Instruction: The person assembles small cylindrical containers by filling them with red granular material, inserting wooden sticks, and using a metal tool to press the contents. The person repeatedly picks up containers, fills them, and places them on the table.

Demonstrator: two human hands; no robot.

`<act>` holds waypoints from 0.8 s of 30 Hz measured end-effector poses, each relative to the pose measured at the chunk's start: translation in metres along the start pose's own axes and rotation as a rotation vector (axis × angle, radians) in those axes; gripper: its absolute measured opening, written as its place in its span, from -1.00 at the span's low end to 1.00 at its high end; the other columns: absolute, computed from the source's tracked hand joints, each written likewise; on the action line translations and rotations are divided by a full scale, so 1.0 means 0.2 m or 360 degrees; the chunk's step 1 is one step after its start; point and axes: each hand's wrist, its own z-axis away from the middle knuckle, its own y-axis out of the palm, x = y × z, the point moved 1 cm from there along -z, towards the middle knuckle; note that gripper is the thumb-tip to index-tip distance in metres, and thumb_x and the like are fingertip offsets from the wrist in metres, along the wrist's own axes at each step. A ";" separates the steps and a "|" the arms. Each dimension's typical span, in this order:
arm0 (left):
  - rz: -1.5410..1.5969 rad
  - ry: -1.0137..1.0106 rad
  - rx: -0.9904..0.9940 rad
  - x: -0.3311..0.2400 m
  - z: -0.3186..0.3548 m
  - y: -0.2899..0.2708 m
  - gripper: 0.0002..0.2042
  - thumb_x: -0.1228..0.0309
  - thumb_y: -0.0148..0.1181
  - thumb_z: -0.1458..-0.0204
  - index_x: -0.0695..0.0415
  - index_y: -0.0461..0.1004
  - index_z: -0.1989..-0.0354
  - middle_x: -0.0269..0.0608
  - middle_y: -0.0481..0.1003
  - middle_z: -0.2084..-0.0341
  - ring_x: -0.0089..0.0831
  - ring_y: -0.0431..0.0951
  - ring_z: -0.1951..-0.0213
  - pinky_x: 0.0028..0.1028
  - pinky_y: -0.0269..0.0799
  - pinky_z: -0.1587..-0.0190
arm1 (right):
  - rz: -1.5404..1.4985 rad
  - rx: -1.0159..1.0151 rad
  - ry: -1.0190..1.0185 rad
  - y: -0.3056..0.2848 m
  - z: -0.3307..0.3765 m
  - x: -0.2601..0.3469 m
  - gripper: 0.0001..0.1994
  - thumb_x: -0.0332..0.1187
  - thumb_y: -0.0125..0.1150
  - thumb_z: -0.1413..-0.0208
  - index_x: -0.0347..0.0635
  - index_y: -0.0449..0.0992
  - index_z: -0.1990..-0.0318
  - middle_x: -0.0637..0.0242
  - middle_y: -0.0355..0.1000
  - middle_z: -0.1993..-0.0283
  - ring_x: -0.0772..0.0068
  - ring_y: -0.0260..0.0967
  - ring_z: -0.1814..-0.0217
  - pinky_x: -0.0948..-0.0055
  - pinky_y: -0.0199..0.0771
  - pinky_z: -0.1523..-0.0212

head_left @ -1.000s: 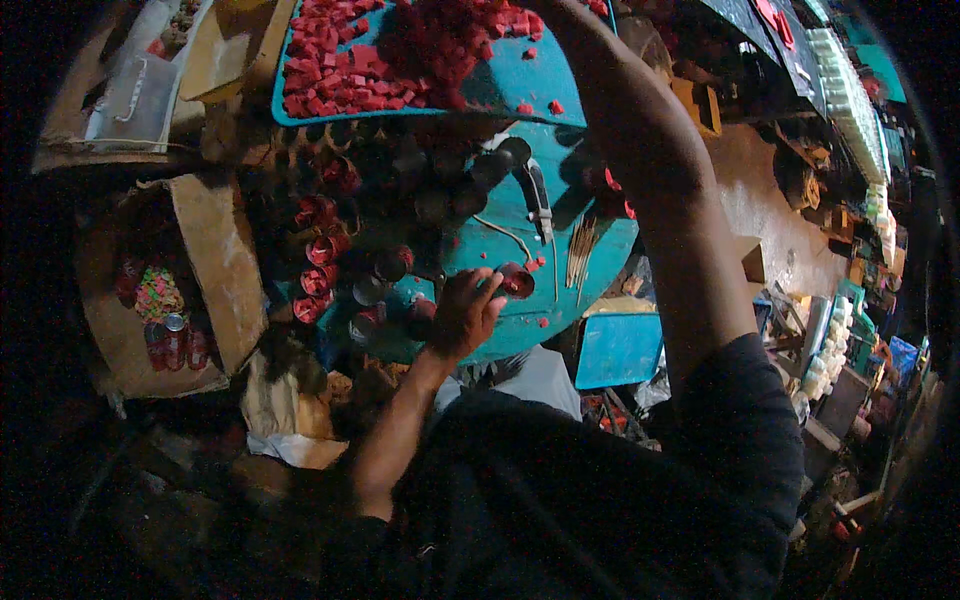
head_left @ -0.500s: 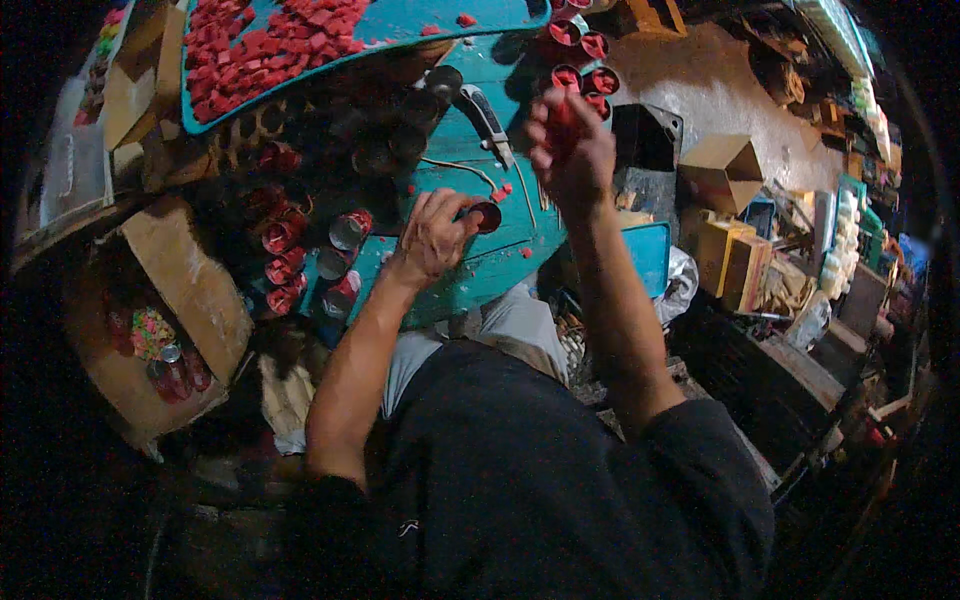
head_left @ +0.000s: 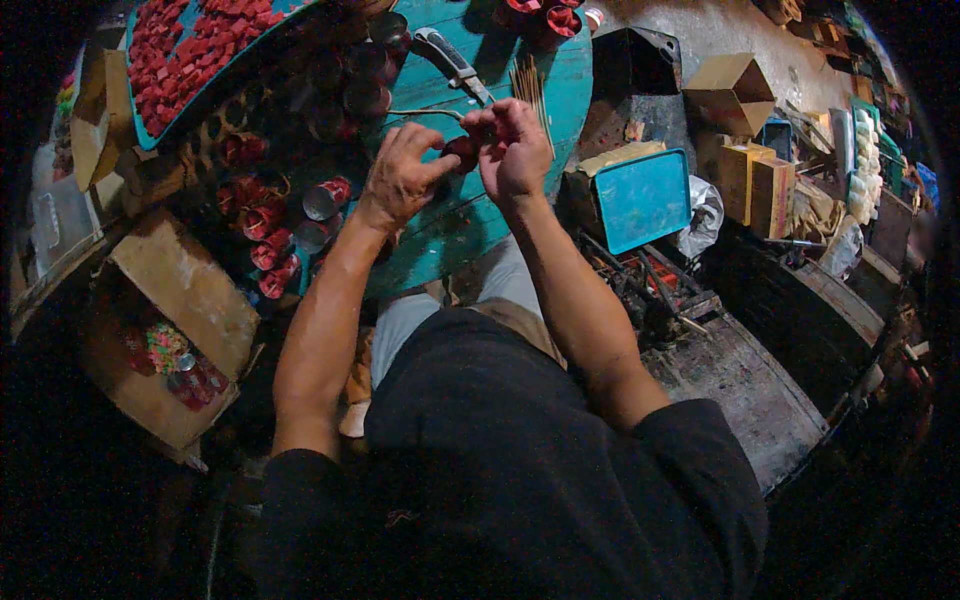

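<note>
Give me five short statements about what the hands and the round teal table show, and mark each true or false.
1. Both hands meet over the round teal table. True.
2. The left hand and right hand pinch a small dark red piece between them. True.
3. The knife is in the right hand. False: it lies on the table beyond the hands.
4. The tray of red pieces sits at the person's right. False: it is at the upper left.
5. A teal box stands right of the table. True.
</note>
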 end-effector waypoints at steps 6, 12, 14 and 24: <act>0.0060 0.0105 0.0070 0.05 -0.09 0.01 -0.70 0.52 0.37 0.18 0.00 0.65 0.20 -0.16 0.53 0.06 -0.09 0.53 -0.01 -0.15 0.43 -0.06 | -0.0234 -0.0199 0.0136 -0.03 0.03 0.06 -0.78 -0.23 0.03 -0.43 -0.17 0.42 0.22 0.27 0.37 0.41 0.25 0.44 0.34 0.24 0.45 0.29; 0.0305 -0.0018 0.0347 0.17 -0.18 0.06 -0.73 0.51 0.38 0.14 0.03 0.67 0.19 -0.19 0.56 0.15 -0.12 0.56 0.02 -0.22 0.47 -0.06 | -0.0452 -0.0060 0.0150 -0.16 0.10 0.06 -0.77 -0.25 0.02 -0.42 -0.20 0.39 0.25 0.26 0.38 0.36 0.26 0.43 0.29 0.23 0.45 0.25; 0.0382 -0.0105 0.0418 0.19 -0.20 0.07 -0.73 0.51 0.37 0.13 0.05 0.68 0.18 -0.16 0.57 0.18 -0.11 0.57 0.05 -0.23 0.49 -0.05 | -0.0007 -0.0241 -0.0162 -0.04 0.13 -0.02 -0.75 -0.25 -0.01 -0.44 -0.21 0.39 0.26 0.24 0.41 0.34 0.23 0.48 0.23 0.21 0.52 0.16; 0.0417 -0.0265 0.0298 0.17 -0.17 0.05 -0.80 0.43 0.38 0.05 0.09 0.71 0.21 -0.14 0.60 0.25 -0.09 0.59 0.12 -0.22 0.50 -0.02 | 0.0472 -0.0165 0.0069 -0.04 0.16 0.06 -0.81 -0.26 0.08 -0.39 -0.18 0.47 0.18 0.22 0.52 0.33 0.25 0.51 0.27 0.26 0.55 0.26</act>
